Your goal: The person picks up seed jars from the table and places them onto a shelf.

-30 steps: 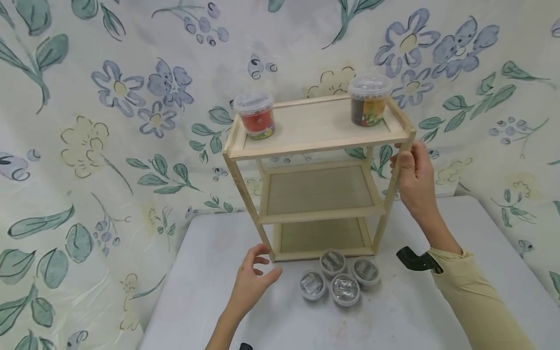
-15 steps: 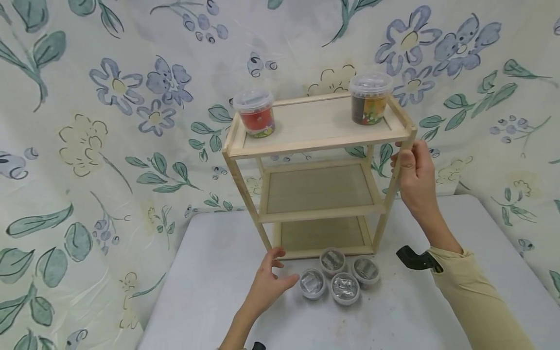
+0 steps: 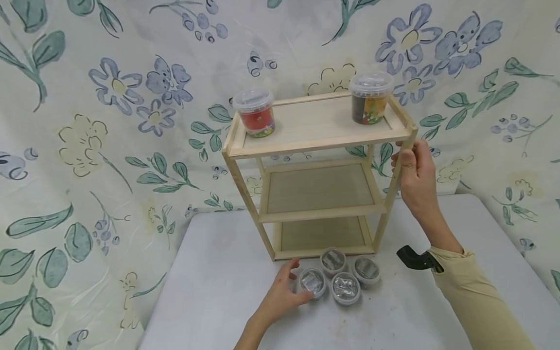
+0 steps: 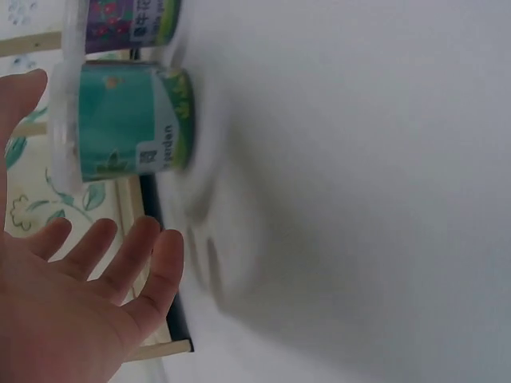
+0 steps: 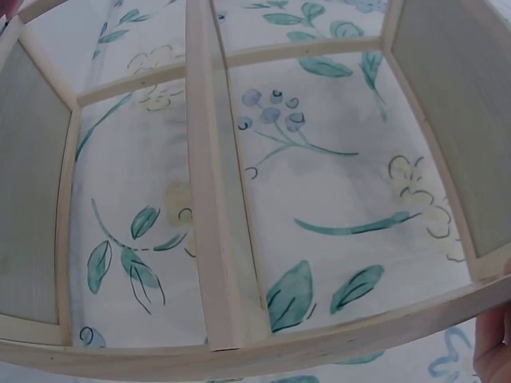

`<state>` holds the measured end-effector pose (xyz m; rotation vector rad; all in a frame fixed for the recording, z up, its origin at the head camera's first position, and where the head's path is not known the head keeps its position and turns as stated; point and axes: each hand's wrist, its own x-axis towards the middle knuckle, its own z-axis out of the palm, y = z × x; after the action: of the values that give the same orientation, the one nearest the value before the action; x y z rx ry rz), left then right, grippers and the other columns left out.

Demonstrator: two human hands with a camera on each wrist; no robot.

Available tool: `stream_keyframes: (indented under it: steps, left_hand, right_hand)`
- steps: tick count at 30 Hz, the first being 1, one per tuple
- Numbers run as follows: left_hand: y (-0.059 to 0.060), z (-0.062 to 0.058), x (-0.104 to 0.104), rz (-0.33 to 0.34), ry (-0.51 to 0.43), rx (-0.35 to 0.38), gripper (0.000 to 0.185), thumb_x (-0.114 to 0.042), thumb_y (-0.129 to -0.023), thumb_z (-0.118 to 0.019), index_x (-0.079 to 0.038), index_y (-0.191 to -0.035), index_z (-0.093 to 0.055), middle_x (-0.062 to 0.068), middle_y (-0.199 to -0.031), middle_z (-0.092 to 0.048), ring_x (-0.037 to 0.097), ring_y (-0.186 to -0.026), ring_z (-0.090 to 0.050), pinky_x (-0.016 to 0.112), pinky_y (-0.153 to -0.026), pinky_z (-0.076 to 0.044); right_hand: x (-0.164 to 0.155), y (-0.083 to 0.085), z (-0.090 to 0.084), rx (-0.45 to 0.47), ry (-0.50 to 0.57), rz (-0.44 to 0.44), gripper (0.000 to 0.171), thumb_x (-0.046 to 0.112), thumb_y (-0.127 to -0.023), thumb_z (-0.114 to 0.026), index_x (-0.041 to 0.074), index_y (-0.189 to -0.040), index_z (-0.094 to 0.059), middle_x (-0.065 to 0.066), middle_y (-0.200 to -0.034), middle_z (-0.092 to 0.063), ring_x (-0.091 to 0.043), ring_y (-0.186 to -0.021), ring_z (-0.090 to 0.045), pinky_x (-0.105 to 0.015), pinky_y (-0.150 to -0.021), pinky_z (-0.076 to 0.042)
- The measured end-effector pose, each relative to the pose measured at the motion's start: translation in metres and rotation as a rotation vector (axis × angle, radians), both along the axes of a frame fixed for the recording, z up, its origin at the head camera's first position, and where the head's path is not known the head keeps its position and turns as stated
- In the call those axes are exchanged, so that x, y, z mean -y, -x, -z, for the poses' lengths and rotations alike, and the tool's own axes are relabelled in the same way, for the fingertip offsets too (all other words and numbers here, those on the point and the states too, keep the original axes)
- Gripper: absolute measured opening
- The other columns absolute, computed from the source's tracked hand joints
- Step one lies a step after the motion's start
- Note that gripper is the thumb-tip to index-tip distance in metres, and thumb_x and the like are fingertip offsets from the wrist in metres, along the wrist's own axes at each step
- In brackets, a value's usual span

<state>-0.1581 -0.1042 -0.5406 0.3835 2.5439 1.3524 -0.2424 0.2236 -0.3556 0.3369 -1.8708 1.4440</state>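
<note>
A pale wooden three-tier shelf (image 3: 312, 121) stands on the white table. My right hand (image 3: 415, 180) grips its front right post just under the top tier; a sliver of that hand (image 5: 495, 347) shows in the right wrist view. In front of the shelf, several clear-lidded tubs are clustered. My left hand (image 3: 280, 294) is at the leftmost tub (image 3: 312, 283), thumb and fingers spread around its near left side. The left wrist view shows this tub's teal label (image 4: 120, 120), with the fingers (image 4: 164, 271) apart from it. Whether the thumb touches the lid, I cannot tell.
On the top tier are a red tub (image 3: 258, 119) at the left and a black-and-yellow tub (image 3: 367, 107) at the right. A purple tub (image 4: 132, 22) stands beside the teal one. Floral cloth (image 3: 175, 126) hangs behind the table (image 3: 210, 272).
My left hand has moved right, from the shelf's front left foot to the leftmost tub. The right hand keeps its grip on the post, and the shelf and tubs look unmoved.
</note>
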Motion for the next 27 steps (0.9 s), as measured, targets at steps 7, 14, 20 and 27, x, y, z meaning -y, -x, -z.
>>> stream_keyframes:
  steps: [7, 14, 20, 27]
  left_hand:
    - [-0.005, 0.008, -0.006, 0.018, 0.043, -0.015, 0.096, -0.036, -0.074, -0.083, -0.003, -0.149, -0.033, 0.017, -0.145, -0.045, 0.031, -0.12, -0.052, 0.049, -0.097, -0.047]
    - [-0.009, 0.012, -0.012, 0.022, 0.117, -0.079, 0.095, -0.037, -0.071, -0.083, -0.002, -0.146, -0.037, 0.019, -0.139, -0.049, 0.036, -0.127, -0.05, 0.055, -0.103, -0.042]
    - [-0.011, 0.016, -0.016, 0.01, 0.186, -0.162, 0.091, -0.039, -0.069, -0.084, -0.003, -0.141, -0.042, 0.013, -0.126, -0.056, 0.031, -0.115, -0.054, 0.051, -0.096, -0.048]
    - [-0.009, 0.022, -0.019, -0.003, 0.186, -0.17, 0.087, -0.037, -0.068, -0.083, -0.007, -0.14, -0.044, 0.009, -0.124, -0.057, 0.027, -0.114, -0.055, 0.05, -0.096, -0.048]
  right_hand:
    - [0.0, -0.001, 0.001, 0.012, 0.005, -0.005, 0.045, 0.033, -0.104, -0.042, -0.007, -0.124, -0.049, 0.015, -0.1, -0.053, -0.01, -0.087, -0.056, -0.023, -0.079, -0.043]
    - [0.003, -0.003, 0.002, 0.014, 0.003, -0.002, 0.051, 0.035, -0.104, -0.041, -0.01, -0.125, -0.047, 0.014, -0.1, -0.053, -0.008, -0.087, -0.055, -0.022, -0.08, -0.043]
    - [0.003, -0.002, 0.002, 0.017, -0.007, 0.002, 0.048, 0.034, -0.104, -0.041, -0.009, -0.127, -0.047, 0.016, -0.101, -0.053, -0.008, -0.087, -0.055, -0.021, -0.08, -0.043]
    - [0.001, -0.002, 0.002, 0.013, -0.01, 0.011, 0.047, 0.032, -0.105, -0.041, -0.009, -0.127, -0.047, 0.016, -0.103, -0.053, -0.009, -0.088, -0.056, -0.021, -0.081, -0.043]
